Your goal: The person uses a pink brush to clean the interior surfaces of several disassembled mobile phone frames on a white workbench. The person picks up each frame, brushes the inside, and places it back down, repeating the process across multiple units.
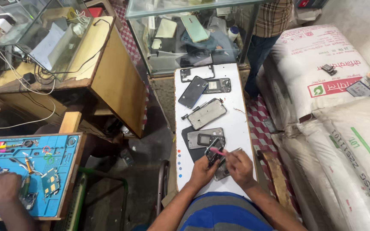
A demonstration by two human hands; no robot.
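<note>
White board (236, 124) laid lengthwise before person, phone frames and back covers spread on it. Dark phone body (214, 155) held at near end of board, above lap. Left hand (203, 172) wrapped around its lower edge, fingers curled tight. Right hand (239, 166) pinching pink tool (219, 152), tip touching phone, probably at its edge.

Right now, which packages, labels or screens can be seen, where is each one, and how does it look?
White sacks: stacked at right, bulky, with red and green print.
Label patch: on upper sack, red-and-white rectangle.
Dark phone: on white board, black slab, screen not visible.
Small phone part: between left hand and right hand, dark.
</note>
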